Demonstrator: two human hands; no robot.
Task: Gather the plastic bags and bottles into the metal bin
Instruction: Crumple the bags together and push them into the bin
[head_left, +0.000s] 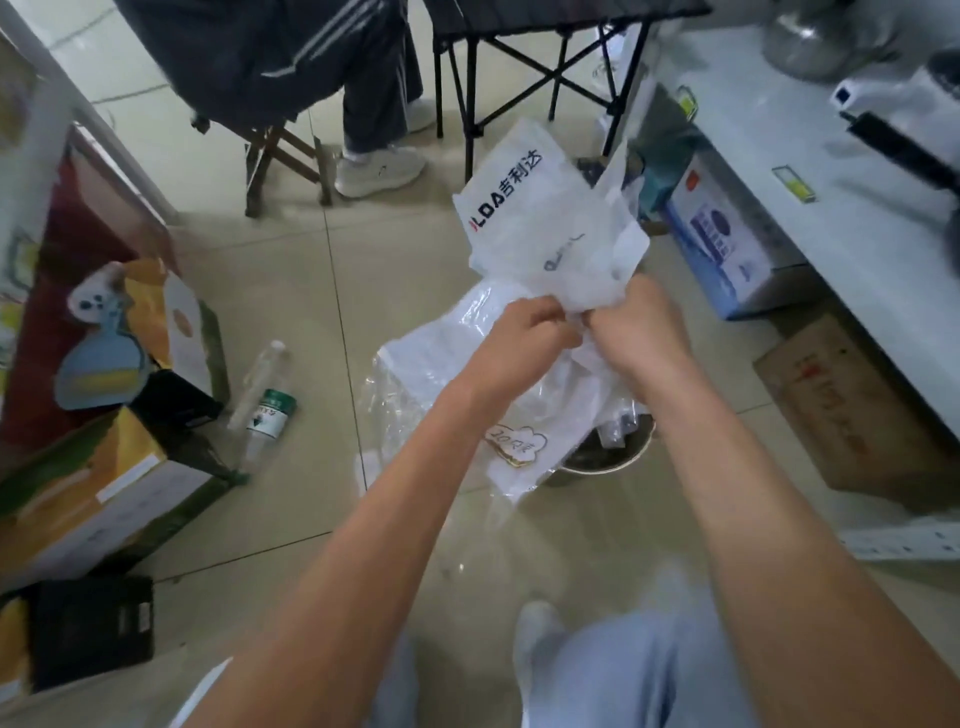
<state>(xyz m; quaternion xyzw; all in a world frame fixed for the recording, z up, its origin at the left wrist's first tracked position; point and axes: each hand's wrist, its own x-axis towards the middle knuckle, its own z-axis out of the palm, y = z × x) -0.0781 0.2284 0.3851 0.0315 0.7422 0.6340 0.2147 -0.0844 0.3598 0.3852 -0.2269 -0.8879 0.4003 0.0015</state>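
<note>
Both hands hold a bunch of white and clear plastic bags (545, 223) above the floor. My left hand (524, 338) and my right hand (641, 325) pinch the bunch at its middle, close together. The top bag carries dark printed lettering and sticks up; more bags (441, 374) hang down below the hands. Under them the metal bin (618, 460) shows only part of its rim, mostly covered by the bags. A clear plastic bottle (267, 400) with a green label lies on the tiled floor to the left, apart from the bin.
Colourful cardboard boxes (104, 415) stand at the left. A brown carton (852, 410) and a blue-and-white box (727, 244) sit under a white table (831, 171) at the right. A seated person's legs (374, 104) and a folding table (545, 62) are at the back.
</note>
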